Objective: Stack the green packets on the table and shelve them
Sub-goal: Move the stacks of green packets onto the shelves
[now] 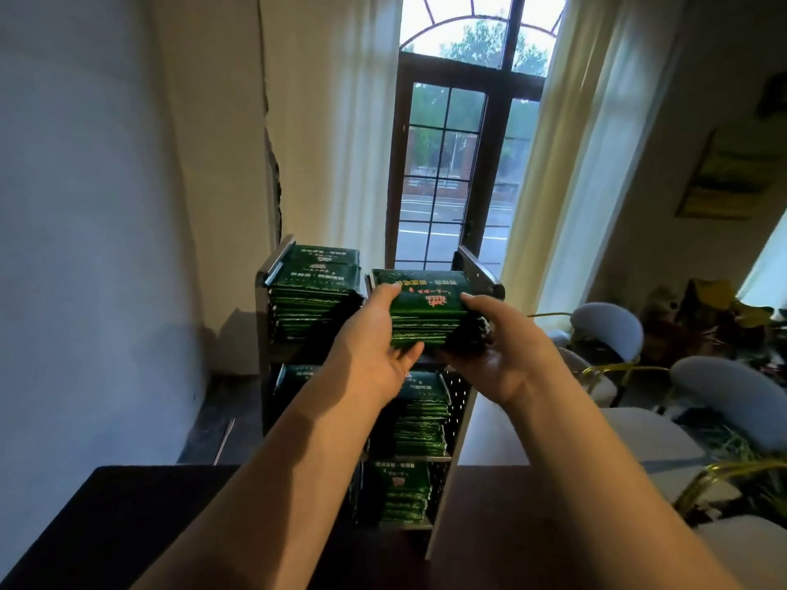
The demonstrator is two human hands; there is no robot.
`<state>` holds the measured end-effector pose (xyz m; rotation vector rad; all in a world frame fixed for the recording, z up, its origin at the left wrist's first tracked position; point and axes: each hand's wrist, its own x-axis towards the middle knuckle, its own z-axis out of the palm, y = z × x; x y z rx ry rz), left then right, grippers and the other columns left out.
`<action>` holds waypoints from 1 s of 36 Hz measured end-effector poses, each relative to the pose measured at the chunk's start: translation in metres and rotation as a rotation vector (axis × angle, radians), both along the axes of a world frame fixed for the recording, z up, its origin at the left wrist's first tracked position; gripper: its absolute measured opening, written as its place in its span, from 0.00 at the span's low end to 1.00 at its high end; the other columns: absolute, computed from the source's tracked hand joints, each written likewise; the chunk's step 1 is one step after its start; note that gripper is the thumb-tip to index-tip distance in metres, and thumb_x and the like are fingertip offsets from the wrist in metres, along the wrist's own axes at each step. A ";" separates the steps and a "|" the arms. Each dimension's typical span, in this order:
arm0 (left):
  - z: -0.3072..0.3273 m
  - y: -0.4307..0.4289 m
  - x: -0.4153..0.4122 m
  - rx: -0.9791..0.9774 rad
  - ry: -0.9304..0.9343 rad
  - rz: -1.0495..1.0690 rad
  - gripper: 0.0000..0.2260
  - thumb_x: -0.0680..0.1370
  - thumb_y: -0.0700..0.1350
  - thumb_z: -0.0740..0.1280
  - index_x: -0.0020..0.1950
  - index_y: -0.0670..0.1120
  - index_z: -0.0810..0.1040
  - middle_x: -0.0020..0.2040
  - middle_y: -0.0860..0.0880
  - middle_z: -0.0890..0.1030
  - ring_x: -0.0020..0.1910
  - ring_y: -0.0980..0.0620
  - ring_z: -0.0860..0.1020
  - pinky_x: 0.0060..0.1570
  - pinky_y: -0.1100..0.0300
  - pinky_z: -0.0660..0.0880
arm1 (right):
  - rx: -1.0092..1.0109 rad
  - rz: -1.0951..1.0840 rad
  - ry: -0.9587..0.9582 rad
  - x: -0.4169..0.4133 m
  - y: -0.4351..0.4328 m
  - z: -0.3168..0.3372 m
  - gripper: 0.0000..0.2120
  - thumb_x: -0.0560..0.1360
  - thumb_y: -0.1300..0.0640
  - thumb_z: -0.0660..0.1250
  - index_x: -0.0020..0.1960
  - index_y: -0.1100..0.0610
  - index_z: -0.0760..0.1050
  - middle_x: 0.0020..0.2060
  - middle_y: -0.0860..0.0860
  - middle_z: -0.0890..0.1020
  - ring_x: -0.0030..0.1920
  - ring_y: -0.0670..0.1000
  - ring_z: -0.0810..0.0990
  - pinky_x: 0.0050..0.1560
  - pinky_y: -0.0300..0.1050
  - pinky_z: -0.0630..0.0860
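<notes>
A stack of green packets (426,310) with red and white print is held between both my hands over the right side of the top tier of a grey metal shelf (479,272). My left hand (374,338) grips the stack's left side, thumb on top and fingers under it. My right hand (496,347) clasps its right side. A taller pile of green packets (311,295) fills the top tier's left side. More green packets (421,415) sit on the middle tier, and others (402,489) on the lower one.
A dark table (106,525) lies below my arms, in front of the shelf. A tall window (451,176) with white curtains stands behind the shelf. Pale chairs (609,330) with gold legs and plants are at the right. A bare wall is on the left.
</notes>
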<state>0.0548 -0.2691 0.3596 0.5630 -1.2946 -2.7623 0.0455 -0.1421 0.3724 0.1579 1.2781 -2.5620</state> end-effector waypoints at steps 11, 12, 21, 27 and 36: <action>0.017 0.022 -0.042 0.106 0.007 0.102 0.12 0.75 0.48 0.71 0.54 0.44 0.81 0.50 0.40 0.85 0.49 0.39 0.83 0.55 0.44 0.80 | -0.076 -0.190 -0.068 -0.032 -0.035 0.021 0.04 0.79 0.61 0.65 0.49 0.62 0.76 0.38 0.59 0.83 0.29 0.56 0.82 0.22 0.44 0.77; 0.017 0.023 -0.045 0.111 0.003 0.114 0.13 0.73 0.50 0.72 0.55 0.45 0.81 0.49 0.40 0.85 0.49 0.39 0.84 0.54 0.44 0.81 | -0.075 -0.208 -0.073 -0.035 -0.038 0.020 0.05 0.78 0.60 0.66 0.50 0.62 0.77 0.39 0.59 0.83 0.30 0.56 0.83 0.22 0.44 0.77; 0.021 0.021 -0.080 0.102 -0.073 0.213 0.15 0.77 0.50 0.68 0.58 0.41 0.78 0.46 0.44 0.80 0.43 0.46 0.78 0.35 0.55 0.72 | 0.047 -0.303 -0.075 -0.078 -0.060 0.016 0.03 0.74 0.61 0.69 0.45 0.60 0.76 0.43 0.58 0.84 0.43 0.57 0.84 0.40 0.50 0.80; 0.020 0.015 -0.106 0.021 -0.130 0.159 0.15 0.78 0.50 0.65 0.59 0.40 0.77 0.45 0.44 0.78 0.43 0.45 0.76 0.34 0.56 0.70 | 0.207 -0.323 -0.071 -0.109 -0.061 0.007 0.13 0.75 0.57 0.69 0.56 0.61 0.75 0.47 0.56 0.82 0.44 0.54 0.81 0.39 0.48 0.77; 0.024 0.011 -0.135 -0.077 -0.184 0.156 0.18 0.78 0.51 0.64 0.61 0.40 0.76 0.54 0.43 0.79 0.45 0.45 0.75 0.41 0.54 0.74 | 0.391 -0.344 -0.080 -0.138 -0.061 -0.005 0.15 0.75 0.53 0.67 0.57 0.62 0.75 0.44 0.55 0.81 0.39 0.53 0.79 0.40 0.47 0.76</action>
